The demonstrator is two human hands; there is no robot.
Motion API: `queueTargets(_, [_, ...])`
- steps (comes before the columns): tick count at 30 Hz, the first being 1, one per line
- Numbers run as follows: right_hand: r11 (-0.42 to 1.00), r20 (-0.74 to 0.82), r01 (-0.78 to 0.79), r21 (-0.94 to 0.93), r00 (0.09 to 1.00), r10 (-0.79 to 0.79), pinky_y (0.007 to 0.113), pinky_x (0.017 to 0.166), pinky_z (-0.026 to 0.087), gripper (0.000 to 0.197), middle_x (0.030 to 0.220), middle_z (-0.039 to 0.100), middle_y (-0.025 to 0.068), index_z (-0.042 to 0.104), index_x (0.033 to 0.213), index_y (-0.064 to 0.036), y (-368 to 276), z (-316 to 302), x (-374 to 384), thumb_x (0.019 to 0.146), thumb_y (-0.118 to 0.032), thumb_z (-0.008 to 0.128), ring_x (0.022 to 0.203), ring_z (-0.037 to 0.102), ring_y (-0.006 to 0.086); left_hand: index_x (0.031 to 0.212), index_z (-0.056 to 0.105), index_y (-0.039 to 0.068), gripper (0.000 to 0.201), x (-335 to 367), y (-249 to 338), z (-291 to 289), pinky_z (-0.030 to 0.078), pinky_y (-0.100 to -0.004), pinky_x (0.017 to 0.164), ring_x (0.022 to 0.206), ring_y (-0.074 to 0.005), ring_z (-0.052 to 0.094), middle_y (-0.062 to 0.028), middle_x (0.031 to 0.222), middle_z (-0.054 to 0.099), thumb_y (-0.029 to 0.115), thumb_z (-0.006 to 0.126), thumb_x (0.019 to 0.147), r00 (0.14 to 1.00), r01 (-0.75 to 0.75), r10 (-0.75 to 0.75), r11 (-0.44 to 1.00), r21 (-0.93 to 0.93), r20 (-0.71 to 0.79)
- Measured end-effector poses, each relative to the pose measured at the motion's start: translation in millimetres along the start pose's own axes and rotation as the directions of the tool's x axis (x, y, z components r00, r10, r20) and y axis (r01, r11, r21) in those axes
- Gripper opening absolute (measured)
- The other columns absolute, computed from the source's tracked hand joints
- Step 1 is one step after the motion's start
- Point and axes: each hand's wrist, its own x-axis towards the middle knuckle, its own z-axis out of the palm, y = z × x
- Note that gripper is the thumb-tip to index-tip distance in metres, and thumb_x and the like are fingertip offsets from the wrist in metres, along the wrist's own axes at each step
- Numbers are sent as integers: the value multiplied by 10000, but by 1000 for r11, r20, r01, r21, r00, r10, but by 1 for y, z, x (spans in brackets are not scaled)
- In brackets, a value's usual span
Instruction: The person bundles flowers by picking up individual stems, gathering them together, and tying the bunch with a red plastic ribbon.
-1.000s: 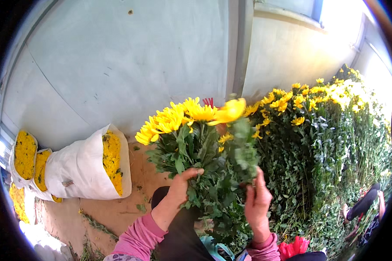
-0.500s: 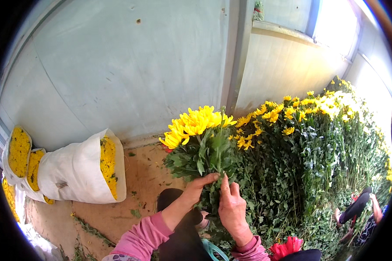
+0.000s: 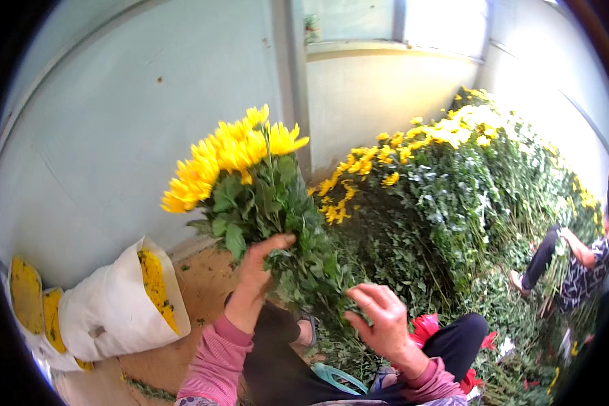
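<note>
Plainly, left grip (image 3: pixel 258 264) is clasping yellow chrysanthemums (image 3: pixel 264 199), blooms (image 3: pixel 229 150) leaning left; right grip (image 3: pixel 381 318) is hovering, spread, beside their foliage (image 3: pixel 309 267).

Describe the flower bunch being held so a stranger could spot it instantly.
On the right is a big heap of leafy, yellow-flowered stems. Left of it, before the pale wall, is the wearer's left hand. The bunch of yellow flowers is gripped there, held up, unlike the heap or the white-wrapped bundles.
</note>
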Motion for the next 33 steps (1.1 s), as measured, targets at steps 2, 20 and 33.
queueTargets(2, [998, -215, 20, 66, 977, -5, 370, 730, 550, 401, 1024, 642, 163, 652, 1105, -18, 3, -38, 8, 731, -87, 777, 869, 649, 320, 1083, 668, 5, 293, 42, 49, 39, 499, -330, 900, 1009, -176, 635, -74, 1081, 679, 235, 652, 903, 944, 328, -328, 945, -19, -15])
queueTargets(20, [941, -599, -48, 335, 760, 252, 316, 621, 543, 118, 859, 670, 89, 645, 894, -45, 0, -61, -122, 804, -35, 721, 684, 669, 226, 1229, 592, 40, 547, 17, 32, 135, 467, -354, 945, 1054, -168, 571, -39, 1165, 629, 44, 774, 713, 524, 168, -651, 711, 683, 549])
queueTargets(33, [883, -222, 34, 468, 972, 80, 323, 518, 522, 171, 861, 542, 80, 517, 840, -30, -24, -3, -194, 765, -79, 664, 608, 621, 220, 1157, 637, 24, 542, -60, -25, 129, 486, -349, 871, 958, -164, 583, -75, 1066, 678, 77, 818, 650, 66, 366, -968, 249, 897, 242])
